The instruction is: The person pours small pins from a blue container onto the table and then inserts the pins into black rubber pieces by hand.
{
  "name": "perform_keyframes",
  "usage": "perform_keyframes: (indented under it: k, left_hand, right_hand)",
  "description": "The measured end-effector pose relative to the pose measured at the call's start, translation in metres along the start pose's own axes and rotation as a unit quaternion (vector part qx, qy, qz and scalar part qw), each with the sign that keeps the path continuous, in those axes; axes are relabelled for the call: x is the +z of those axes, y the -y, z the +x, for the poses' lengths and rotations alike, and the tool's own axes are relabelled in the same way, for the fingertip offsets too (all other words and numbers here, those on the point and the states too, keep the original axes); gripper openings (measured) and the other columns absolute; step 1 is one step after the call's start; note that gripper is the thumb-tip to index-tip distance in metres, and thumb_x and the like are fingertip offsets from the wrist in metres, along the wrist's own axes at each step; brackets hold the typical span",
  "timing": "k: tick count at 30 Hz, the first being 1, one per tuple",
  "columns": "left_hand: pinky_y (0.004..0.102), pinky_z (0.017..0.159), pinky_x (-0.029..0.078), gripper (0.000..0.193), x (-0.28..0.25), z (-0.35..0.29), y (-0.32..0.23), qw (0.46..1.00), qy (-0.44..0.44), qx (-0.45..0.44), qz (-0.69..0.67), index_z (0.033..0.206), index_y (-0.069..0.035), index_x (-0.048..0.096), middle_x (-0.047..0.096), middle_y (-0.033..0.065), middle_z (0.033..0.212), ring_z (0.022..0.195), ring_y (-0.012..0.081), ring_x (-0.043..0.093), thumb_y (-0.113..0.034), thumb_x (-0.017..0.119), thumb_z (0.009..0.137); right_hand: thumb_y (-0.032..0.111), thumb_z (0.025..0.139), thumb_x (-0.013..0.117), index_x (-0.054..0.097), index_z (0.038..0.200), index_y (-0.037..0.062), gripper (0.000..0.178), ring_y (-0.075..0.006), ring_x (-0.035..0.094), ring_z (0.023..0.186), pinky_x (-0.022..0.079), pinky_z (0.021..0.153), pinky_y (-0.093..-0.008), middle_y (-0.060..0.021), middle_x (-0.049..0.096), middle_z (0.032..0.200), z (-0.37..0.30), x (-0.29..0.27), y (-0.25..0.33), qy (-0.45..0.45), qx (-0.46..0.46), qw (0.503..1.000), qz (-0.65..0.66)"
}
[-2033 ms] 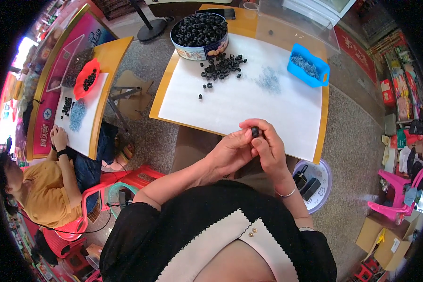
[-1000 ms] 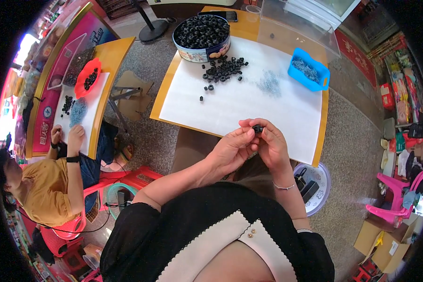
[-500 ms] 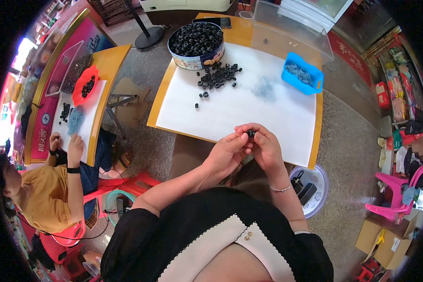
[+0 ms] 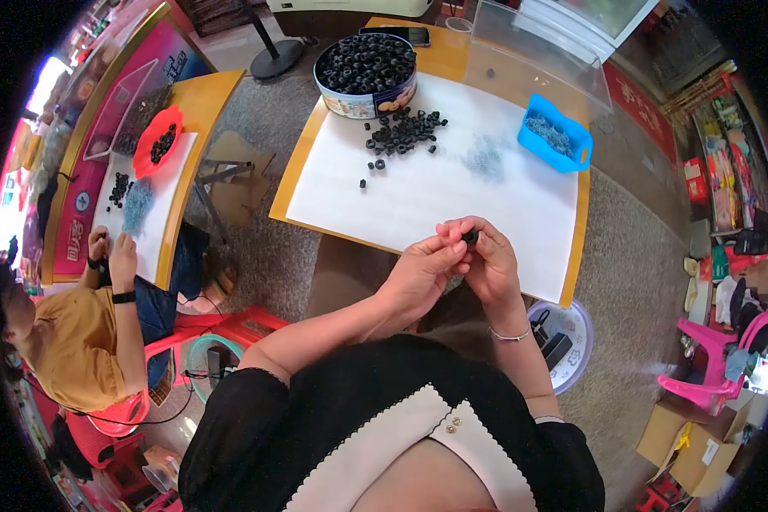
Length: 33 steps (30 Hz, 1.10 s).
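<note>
Ring (image 4: 469, 235), small and black, sits pinched between the fingertips of both hands, raised just above the near edge of the table (image 4: 292, 175). I note the left hand (image 4: 420, 273) curled, thumb and forefingers closed toward the ring from its side; the right hand (image 4: 489, 260) likewise curled, fingertips closed on the ring from above and behind. Both hands are touching at the tips. Whether anything else is being pressed into the ring I cannot tell; it is too small and partly hidden by the fingers.

Beyond the hands, on the white sheet (image 4: 452, 196): a loose pile of black rings (image 4: 404, 135), with a few strays nearer to the hands. Further off still, a round tin (image 4: 365, 75) full of the same rings. Ahead and to the right of the right hand, a blue tray (image 4: 556, 134) holding small greyish bits, and a faint scatter of similar bits (image 4: 485, 158) on the sheet between pile and tray.

My judgement: the step in hand is fitting or working one ring at the fingertips. The next move would call for a steady pinch from one hand, since the piece is small and would slip easily.

To the far left, another person (image 4: 68, 341) works at a separate table.
</note>
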<state>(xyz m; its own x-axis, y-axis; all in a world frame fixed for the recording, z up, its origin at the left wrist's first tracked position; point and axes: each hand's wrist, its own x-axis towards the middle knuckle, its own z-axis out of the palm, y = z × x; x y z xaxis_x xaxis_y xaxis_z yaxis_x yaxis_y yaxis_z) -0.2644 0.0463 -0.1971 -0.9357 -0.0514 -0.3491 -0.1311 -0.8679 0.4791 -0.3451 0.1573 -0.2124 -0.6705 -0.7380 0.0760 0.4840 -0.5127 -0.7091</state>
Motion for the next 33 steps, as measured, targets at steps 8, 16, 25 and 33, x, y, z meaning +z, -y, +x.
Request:
perform_keyframes:
  k: [8, 16, 25, 33]
  left_hand:
    - [0.0224, 0.076, 0.048, 0.012, -0.002, 0.003, -0.001, 1.0, 0.008, -0.001, -0.004, 0.098, -0.002, 0.062, 0.062, 0.0025, 0.09, 0.079, 0.0099, 0.057, -0.011, 0.059, 0.091]
    - [0.0244, 0.079, 0.048, 0.018, -0.01, 0.015, -0.011, 0.999, 0.033, -0.009, -0.018, 0.102, -0.004, 0.059, 0.06, 0.0029, 0.093, 0.083, 0.0116, 0.057, -0.019, 0.057, 0.092]
    - [0.0277, 0.076, 0.048, 0.027, -0.017, 0.024, -0.019, 0.998, -0.007, -0.042, 0.048, 0.11, 0.0, 0.055, 0.06, 0.0077, 0.098, 0.085, 0.0147, 0.057, -0.021, 0.055, 0.093]
    - [0.0259, 0.071, 0.049, 0.025, -0.042, 0.023, -0.012, 0.993, 0.017, -0.082, 0.088, 0.111, 0.0, 0.055, 0.06, 0.0071, 0.096, 0.08, 0.0138, 0.057, -0.019, 0.055, 0.093]
  right_hand:
    - [0.026, 0.09, 0.06, 0.056, 0.108, -0.0014, 0.033, -0.0243, 0.056, 0.104, 0.042, 0.099, -0.0376, -0.0124, 0.06, 0.104, 0.001, -0.002, 0.0, -0.019, 0.016, 1.0, -0.01]
    - [0.007, 0.09, 0.051, 0.057, 0.113, -0.0022, 0.026, -0.0122, 0.056, 0.099, 0.046, 0.089, -0.0268, -0.0086, 0.062, 0.11, 0.004, 0.01, 0.01, -0.05, 0.009, 0.975, -0.215]
    - [0.003, 0.085, 0.055, 0.062, 0.111, 0.003, 0.027, -0.0126, 0.057, 0.097, 0.045, 0.085, -0.0258, -0.0041, 0.063, 0.104, 0.075, -0.022, 0.077, -0.145, -0.119, 0.892, -0.411]
    - [0.012, 0.083, 0.059, 0.063, 0.115, 0.0097, 0.032, -0.0213, 0.062, 0.09, 0.047, 0.079, -0.0311, -0.0108, 0.067, 0.1, 0.234, -0.126, 0.191, -0.271, -0.262, 0.588, -0.715]
